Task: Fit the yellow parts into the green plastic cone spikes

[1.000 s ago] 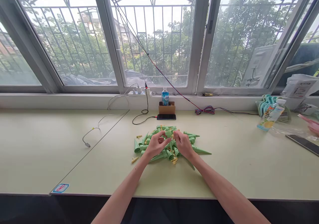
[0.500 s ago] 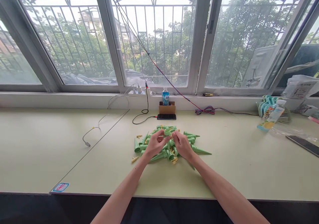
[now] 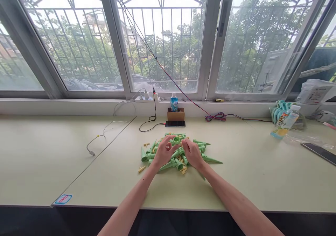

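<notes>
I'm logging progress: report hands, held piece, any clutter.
Left hand pinching green piece, open end showing. Right hand close beside it, grip hidden. Green spikes, yellow fittings crowded around both.

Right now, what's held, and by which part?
Left hand: a green piece, gripped at its round, open end. Right hand: can't tell whether it holds anything.

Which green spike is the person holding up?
The green spike in the left hand, its round open end facing up. The other visible green spikes lie in a loose heap on the table.
</notes>
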{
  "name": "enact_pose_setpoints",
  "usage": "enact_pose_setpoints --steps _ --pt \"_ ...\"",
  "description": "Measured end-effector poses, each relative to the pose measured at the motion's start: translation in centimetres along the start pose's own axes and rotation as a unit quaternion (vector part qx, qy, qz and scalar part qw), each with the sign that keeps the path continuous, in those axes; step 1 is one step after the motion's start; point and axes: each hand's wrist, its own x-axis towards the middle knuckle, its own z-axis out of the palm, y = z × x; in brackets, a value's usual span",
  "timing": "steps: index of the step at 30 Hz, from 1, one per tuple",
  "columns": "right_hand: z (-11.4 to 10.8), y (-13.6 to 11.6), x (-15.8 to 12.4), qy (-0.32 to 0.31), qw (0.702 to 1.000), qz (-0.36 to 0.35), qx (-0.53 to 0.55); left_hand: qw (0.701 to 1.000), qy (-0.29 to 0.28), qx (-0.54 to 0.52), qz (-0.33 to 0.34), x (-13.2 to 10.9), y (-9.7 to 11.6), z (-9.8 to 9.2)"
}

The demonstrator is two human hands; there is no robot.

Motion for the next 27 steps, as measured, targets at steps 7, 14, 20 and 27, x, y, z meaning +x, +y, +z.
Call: enact_pose_setpoints --steps 7,14,20,27 --pt "-0.1 -0.3 -0.1 0.044 0.999 -0.001 0.014 0.998 -0.034 -0.026 -0.053 0.1 0.6 -0.1" --pt "-0.3 -0.8 0.0 0.021 0.999 -0.026 0.015 0.978 -0.074 -0.122 -0.155 0.2 1.6 -0.2" --pt "-0.5 -1.0 0.0 -0.003 0.998 -0.054 0.029 0.966 -0.084 -0.155 -0.19 0.2 1.8 -0.4" --pt "-0.5 -0.7 0.1 0.003 0.999 -0.03 0.014 0.961 -0.113 -0.156 -0.198 0.1 1.6 -0.6"
